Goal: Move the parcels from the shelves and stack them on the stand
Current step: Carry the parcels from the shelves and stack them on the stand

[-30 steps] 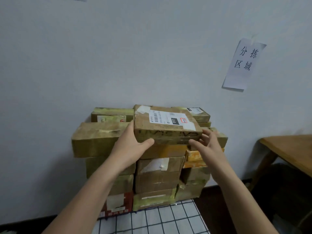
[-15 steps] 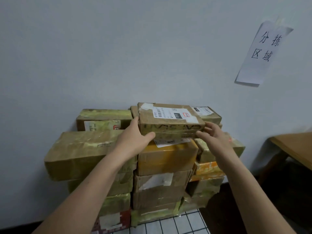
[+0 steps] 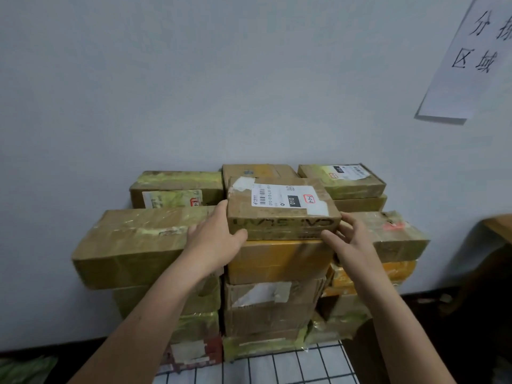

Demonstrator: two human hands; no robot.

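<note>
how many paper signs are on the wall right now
1: a white paper sign hangs at the upper right of the wall, cut off by the frame edge; others beyond view may exist.

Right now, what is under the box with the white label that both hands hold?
The labelled box rests on a yellow-taped parcel, atop more stacked parcels. Their contact surface is hidden.

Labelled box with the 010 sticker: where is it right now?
Head view, centre: the labelled box sits on top of the middle column of the stack, on an orange-taped box, with the left hand and right hand at its two ends.
</note>
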